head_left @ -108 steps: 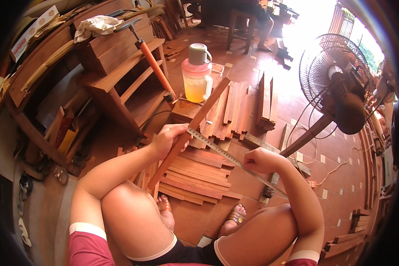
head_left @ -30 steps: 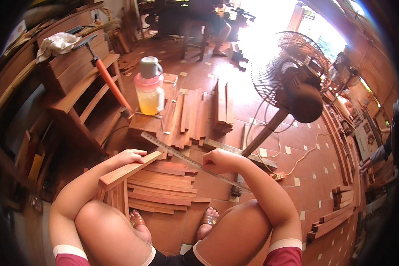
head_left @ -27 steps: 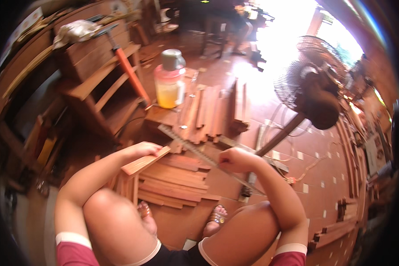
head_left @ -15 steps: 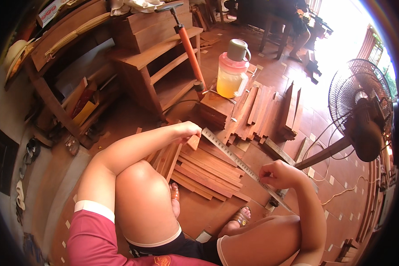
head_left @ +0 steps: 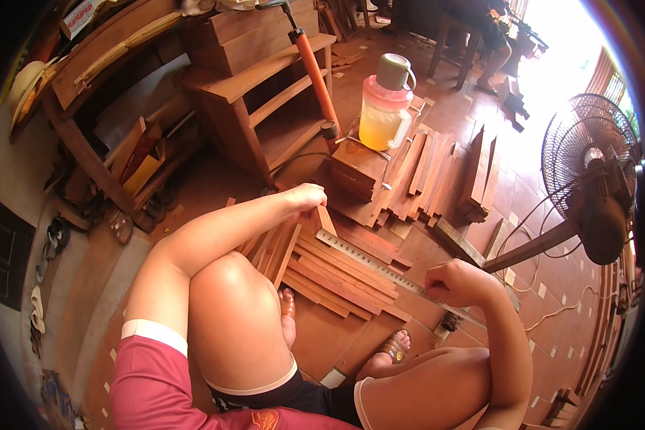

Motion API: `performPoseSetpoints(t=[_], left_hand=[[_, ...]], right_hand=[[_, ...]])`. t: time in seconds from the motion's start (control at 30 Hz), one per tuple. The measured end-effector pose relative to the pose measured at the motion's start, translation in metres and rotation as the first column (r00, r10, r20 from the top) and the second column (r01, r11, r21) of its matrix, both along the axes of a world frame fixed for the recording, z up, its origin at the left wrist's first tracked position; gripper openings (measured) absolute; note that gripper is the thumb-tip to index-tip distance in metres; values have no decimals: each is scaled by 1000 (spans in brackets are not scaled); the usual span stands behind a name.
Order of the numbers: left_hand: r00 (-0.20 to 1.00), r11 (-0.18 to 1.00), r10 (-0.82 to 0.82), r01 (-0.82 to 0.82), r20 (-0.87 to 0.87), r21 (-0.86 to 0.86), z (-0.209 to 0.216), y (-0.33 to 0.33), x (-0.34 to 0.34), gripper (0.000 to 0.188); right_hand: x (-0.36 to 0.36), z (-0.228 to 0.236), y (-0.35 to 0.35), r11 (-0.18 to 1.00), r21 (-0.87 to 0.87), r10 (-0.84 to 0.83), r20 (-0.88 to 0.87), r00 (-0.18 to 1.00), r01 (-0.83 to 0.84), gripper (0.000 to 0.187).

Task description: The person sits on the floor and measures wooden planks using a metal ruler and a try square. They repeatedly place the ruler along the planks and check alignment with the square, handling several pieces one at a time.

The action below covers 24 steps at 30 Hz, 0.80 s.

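Note:
My left hand [head_left: 309, 197] is closed on the upper end of a small wooden strip [head_left: 325, 219], which stands tilted above the slats. My right hand [head_left: 460, 282] pinches a long metal ruler [head_left: 355, 252] nearer its right end. The ruler slants over a stack of wooden slats [head_left: 337, 281] between my feet, its left end beside the strip's lower part. More slats [head_left: 274, 252] lie angled against the stack's left side. My curled fingers hide part of the strip and of the ruler.
Ahead, a pitcher of yellow drink [head_left: 384, 118] stands on a wooden block among more boards [head_left: 419, 172]. An orange hand pump [head_left: 314, 79] leans by a wooden cabinet [head_left: 229, 89]. A standing fan [head_left: 588, 172] is at right, its cord on the tiles. A person [head_left: 491, 50] sits far back.
The ruler's left end has swung down and toward me, away from my left fingers to the lower part of the strip. My right hand keeps its pinch. The view has shifted slightly.

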<state>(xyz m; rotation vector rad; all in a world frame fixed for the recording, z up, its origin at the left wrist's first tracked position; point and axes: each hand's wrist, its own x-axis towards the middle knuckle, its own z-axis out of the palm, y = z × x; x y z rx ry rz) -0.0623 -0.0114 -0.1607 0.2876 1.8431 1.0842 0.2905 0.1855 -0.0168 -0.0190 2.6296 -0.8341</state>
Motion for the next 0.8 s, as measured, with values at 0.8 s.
performPoseSetpoints(t=[0.8], left_hand=[[997, 998, 57, -57, 55, -13, 24, 1, 8, 71]], right_hand=[[1, 5, -6, 999, -20, -43, -9, 999, 43, 11]])
